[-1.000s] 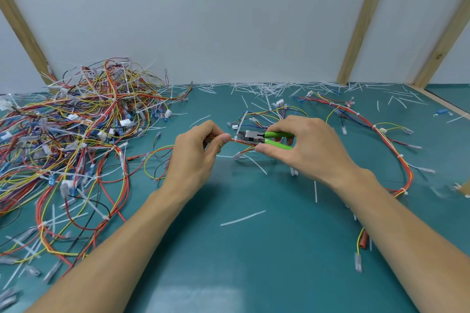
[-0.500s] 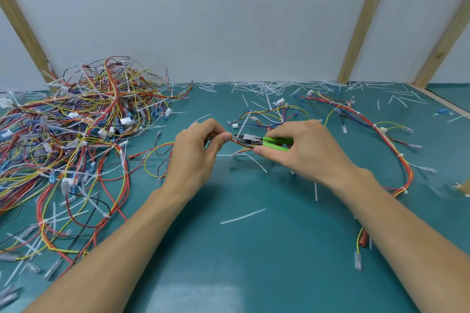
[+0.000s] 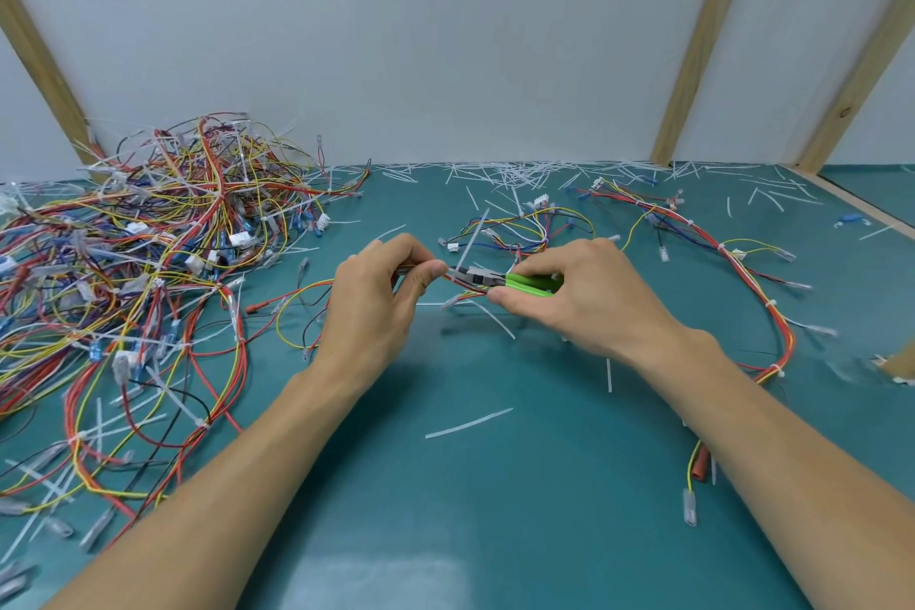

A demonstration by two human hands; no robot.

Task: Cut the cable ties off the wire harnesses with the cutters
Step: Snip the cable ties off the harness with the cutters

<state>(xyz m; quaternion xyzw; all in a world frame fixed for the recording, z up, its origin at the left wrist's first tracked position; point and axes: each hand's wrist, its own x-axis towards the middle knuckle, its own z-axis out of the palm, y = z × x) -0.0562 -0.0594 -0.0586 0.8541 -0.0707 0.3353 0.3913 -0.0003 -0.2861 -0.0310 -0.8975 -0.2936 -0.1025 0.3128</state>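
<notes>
Cutters (image 3: 500, 281), gripped in the right hand (image 3: 579, 297) near the tabletop (image 3: 495, 485) centre, have advanced onto the wire harness (image 3: 463, 288) pinched by the left hand (image 3: 381, 307), so the tie cut appears imminent.

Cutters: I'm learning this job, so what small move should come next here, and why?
Probably squeeze the handles to snip. The right hand holds the cutters with the tip at the red wires that the left hand pinches, and a white tie sticks up right there. Whether the blades already straddle the tie is too small to tell.
</notes>
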